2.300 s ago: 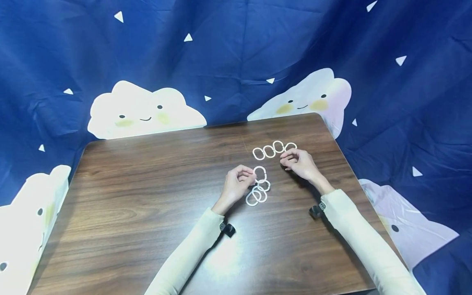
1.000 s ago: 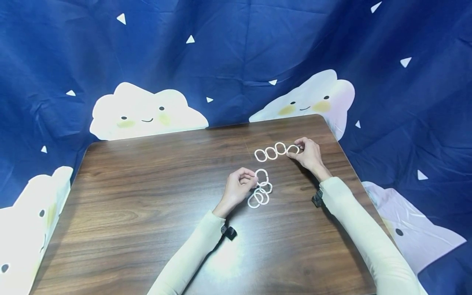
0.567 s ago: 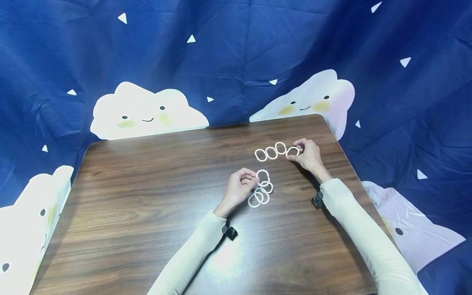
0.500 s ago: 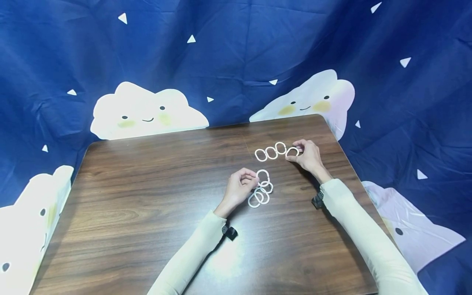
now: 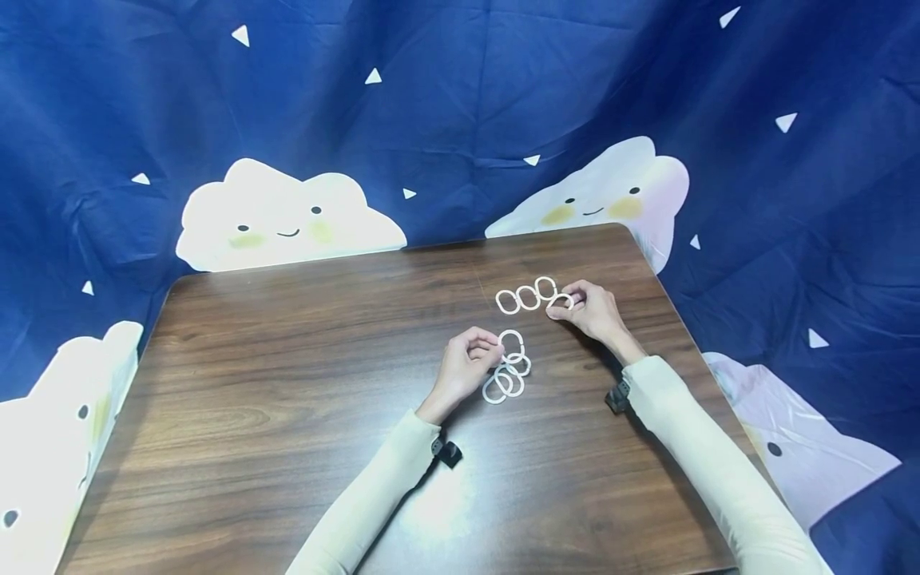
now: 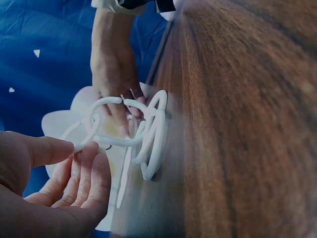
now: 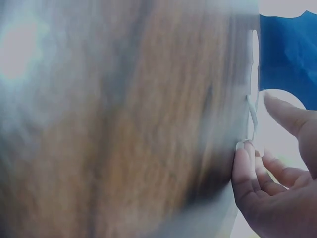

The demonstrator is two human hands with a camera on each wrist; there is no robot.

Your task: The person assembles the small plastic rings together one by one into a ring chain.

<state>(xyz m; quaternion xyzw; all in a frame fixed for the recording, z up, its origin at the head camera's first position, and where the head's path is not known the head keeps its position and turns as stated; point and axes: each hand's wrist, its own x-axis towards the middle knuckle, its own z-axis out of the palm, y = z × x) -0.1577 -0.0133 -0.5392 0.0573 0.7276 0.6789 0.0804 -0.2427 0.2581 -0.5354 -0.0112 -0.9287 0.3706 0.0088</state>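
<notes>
**Left hand [image 5: 465, 367] pinching, right hand [image 5: 595, 313] gripping**

From my end, I see the left thumb and fingertips pressed together on a white upper ring [image 5: 511, 331], part of a linked chain [image 6: 158, 134] that runs down to the brown table [image 5: 323, 359]. The right thumb and fingers sit slightly apart, gripping a single ring [image 5: 561, 295] between them. Just beside it, a row of three white rings [image 5: 517, 298] lies on the table; I can't tell whether they touch.

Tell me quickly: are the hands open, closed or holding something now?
Left hand: pinching a linked white ring.
Right hand: holding a second white ring.
</notes>
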